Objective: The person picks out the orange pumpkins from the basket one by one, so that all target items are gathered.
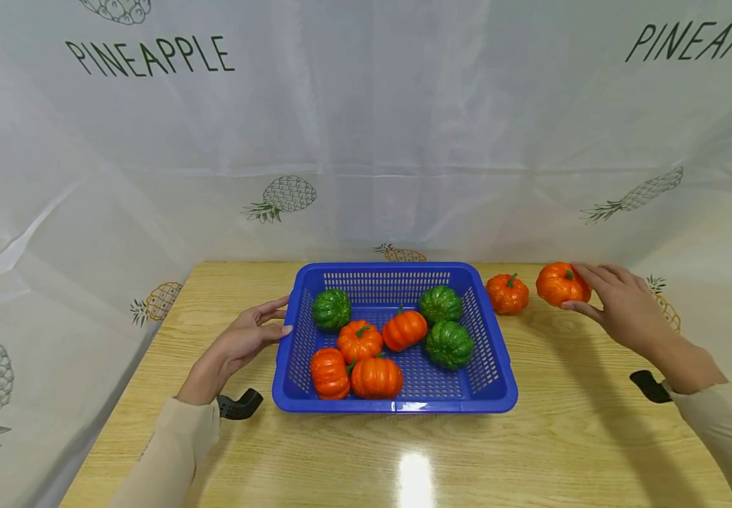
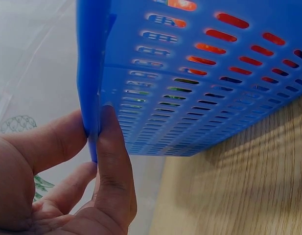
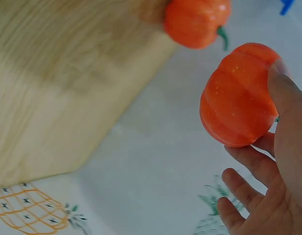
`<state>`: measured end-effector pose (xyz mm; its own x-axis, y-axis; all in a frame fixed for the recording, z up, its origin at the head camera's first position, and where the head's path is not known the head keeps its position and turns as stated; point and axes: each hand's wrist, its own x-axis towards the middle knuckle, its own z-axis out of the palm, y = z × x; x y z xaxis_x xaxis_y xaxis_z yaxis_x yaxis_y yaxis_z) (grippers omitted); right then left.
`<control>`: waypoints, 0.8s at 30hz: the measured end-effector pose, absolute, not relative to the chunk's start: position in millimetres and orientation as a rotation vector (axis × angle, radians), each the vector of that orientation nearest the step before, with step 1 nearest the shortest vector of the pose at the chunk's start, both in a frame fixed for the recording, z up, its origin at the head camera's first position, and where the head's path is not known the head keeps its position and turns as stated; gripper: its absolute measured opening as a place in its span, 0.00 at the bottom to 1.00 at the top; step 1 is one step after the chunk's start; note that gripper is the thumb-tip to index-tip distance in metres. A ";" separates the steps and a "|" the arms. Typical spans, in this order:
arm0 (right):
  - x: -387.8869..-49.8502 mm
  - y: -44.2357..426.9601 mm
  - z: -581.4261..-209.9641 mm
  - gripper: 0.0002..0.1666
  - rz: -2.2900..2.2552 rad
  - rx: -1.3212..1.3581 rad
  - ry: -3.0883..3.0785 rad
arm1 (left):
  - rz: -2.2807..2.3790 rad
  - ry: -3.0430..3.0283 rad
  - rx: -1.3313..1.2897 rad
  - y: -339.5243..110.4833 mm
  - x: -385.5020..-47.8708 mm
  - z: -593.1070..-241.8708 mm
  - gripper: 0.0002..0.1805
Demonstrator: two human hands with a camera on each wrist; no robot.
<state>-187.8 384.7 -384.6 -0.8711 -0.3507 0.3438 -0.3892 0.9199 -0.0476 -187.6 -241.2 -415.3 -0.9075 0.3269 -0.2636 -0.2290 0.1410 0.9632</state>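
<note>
My left hand (image 1: 245, 341) pinches the left rim of a blue basket (image 1: 398, 407); in the left wrist view the thumb and fingers (image 2: 114, 171) lie on either side of the rim (image 2: 89, 63). Several orange pumpkins (image 1: 376, 378) and green ones (image 1: 449, 345) lie inside the basket. Off to the right, my right hand (image 1: 631, 310) holds an orange pumpkin (image 1: 559, 283) between thumb and fingers, seen as a ribbed orange body (image 3: 239, 95) in the right wrist view. Another orange pumpkin (image 1: 508, 293) sits on the table just right of the basket.
The light wooden table (image 1: 340, 458) reaches back to a pale hanging sheet (image 1: 404, 141) printed with pineapples and lettering. Black pieces show beside both wrists, at the left (image 1: 241, 405) and the right (image 1: 650, 386).
</note>
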 end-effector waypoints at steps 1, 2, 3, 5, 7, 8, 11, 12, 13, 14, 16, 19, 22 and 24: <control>-188.6 386.7 -386.6 0.43 0.159 0.537 -2.760 | 1.817 2.014 0.094 -241.2 -187.7 -415.3 0.40; -189.7 388.6 -388.6 0.43 0.151 0.530 -2.773 | 1.816 2.015 0.094 -241.2 -187.8 -415.2 0.40; -190.7 390.6 -390.7 0.43 0.137 0.522 -2.786 | 1.815 2.015 0.094 -241.2 -187.9 -415.1 0.40; -192.9 393.8 -395.3 0.43 0.126 0.507 -2.815 | 1.812 2.016 0.094 -241.1 -188.0 -414.8 0.40; -195.2 396.6 -400.9 0.42 0.125 0.497 -2.833 | 1.811 2.015 0.094 -241.0 -188.0 -414.6 0.40; -196.6 398.2 -404.2 0.42 0.126 0.496 -2.838 | 1.811 2.015 0.092 -240.8 -188.0 -414.4 0.40; -200.4 401.1 -413.3 0.41 0.158 0.490 -2.868 | 1.811 2.015 0.089 -240.9 -188.0 -414.9 0.40; -201.5 401.7 -415.7 0.41 0.160 0.487 -2.879 | 1.811 2.016 0.092 -240.9 -188.0 -415.0 0.40; -202.5 402.1 -417.9 0.41 0.160 0.484 -2.889 | 1.809 2.018 0.094 -241.0 -188.0 -415.2 0.40; -203.4 402.8 -419.6 0.42 0.160 0.479 -2.905 | 1.809 2.018 0.097 -241.0 -188.1 -415.2 0.40; -204.9 403.2 -422.1 0.42 0.163 0.464 -2.938 | 1.809 2.021 0.103 -241.0 -188.0 -415.1 0.40; -206.9 403.6 -425.4 0.42 0.150 0.449 -2.973 | 1.809 2.023 0.107 -240.8 -188.0 -414.8 0.40; -209.9 404.0 -429.3 0.42 0.123 0.446 -2.990 | 1.813 2.024 0.106 -240.8 -187.9 -414.5 0.39; -211.8 403.9 -432.1 0.42 0.092 0.454 -2.983 | 1.814 2.022 0.105 -241.1 -187.9 -414.3 0.39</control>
<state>-211.8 403.9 -432.1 -0.9474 -0.2921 0.1307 -0.2996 0.9532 -0.0415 -187.9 -241.1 -414.3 -0.9091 0.3288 -0.2558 -0.2187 0.1460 0.9648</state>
